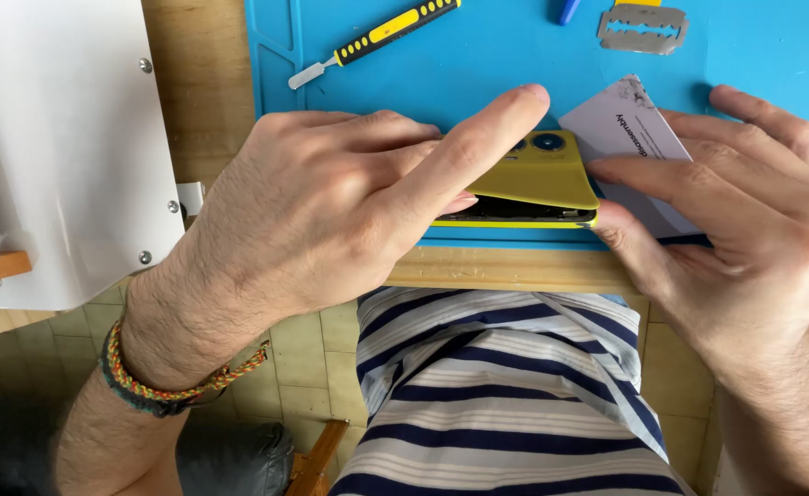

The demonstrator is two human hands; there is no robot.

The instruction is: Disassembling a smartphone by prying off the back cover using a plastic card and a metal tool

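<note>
Where its back cover gapes, yellow phone (551, 184) under left hand (331, 211), right hand (744, 211) grip pinching white card (625, 129).

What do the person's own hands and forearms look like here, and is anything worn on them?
Both hands are bare: no gloves, no rings in view. The left hand has a hairy back and forearm, with two braided cord bracelets at the wrist, one multicoloured in red, yellow and green, one dark green. The right hand and its forearm are bare, with no watch or sleeve showing.

Wooden table (515, 268) under a blue mat (478, 64); on it, yellow phone (538, 179), pry tool (377, 39), metal blade (643, 28).
</note>
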